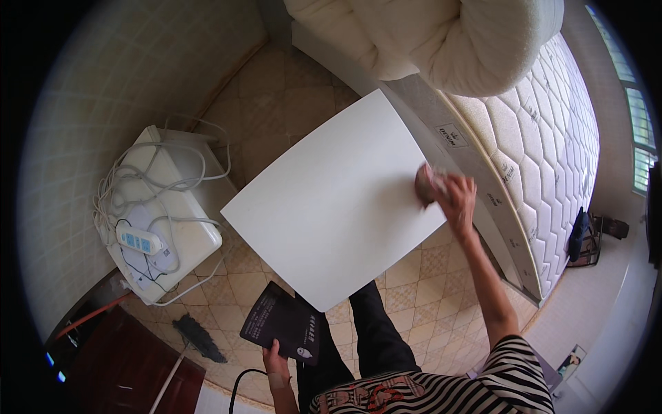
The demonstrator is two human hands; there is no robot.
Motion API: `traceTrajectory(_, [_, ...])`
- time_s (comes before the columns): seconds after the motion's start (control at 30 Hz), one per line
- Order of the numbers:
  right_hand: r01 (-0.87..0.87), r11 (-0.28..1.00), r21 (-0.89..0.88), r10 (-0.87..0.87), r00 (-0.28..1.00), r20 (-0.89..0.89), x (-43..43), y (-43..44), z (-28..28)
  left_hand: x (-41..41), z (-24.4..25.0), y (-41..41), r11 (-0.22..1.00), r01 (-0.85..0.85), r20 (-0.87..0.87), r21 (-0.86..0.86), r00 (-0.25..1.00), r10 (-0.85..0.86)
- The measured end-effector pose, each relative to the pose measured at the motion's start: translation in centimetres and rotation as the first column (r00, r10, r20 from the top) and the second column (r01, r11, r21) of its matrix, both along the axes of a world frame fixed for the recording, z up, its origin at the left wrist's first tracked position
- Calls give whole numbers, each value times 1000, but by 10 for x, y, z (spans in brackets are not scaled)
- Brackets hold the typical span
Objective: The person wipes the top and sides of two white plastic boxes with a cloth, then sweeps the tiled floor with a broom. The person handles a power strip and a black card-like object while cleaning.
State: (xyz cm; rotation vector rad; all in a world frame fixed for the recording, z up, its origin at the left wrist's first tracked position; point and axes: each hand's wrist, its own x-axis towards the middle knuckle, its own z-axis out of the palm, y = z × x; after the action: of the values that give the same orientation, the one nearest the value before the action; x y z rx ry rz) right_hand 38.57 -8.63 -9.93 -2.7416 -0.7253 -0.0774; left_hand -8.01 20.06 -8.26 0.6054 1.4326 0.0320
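Note:
My right hand (459, 199) grips a crumpled cloth (427, 185) at the right edge of a white tabletop (326, 202). Blur hides whether the cloth touches the surface. Low in front of me, my left hand (276, 360) pinches a thin dark mat, like a mouse pad (283, 323), by its lower edge. Pale writing and a small white figure are printed on the mat. It is held off to the left of the table's near corner, above my legs.
A bed with a quilted mattress (517, 134) and rolled bedding (465, 46) borders the table's right. At left, a white stand (199, 227) carries a power strip (138, 239) and tangled cables. A grey mop (199, 336) lies on the tiled floor (248, 274) near a dark red wooden panel (139, 357).

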Motion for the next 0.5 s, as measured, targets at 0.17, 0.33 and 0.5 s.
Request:
traceTrajectory(0.17, [-97, 991, -88, 85, 988, -130, 67, 37, -37, -2, -3, -3, 1000, 16, 0, -12, 1000, -16])
traceTrajectory(0.33, [224, 974, -15, -225, 973, -59, 11, -14, -64, 4, 0, -8, 1000, 20, -5, -14, 1000, -20])
traceTrajectory(0.5, [340, 919, -199, -375, 910, -176, -77, -103, -50, 17, -2, -12, 997, 49, 27, -58, 999, -47])
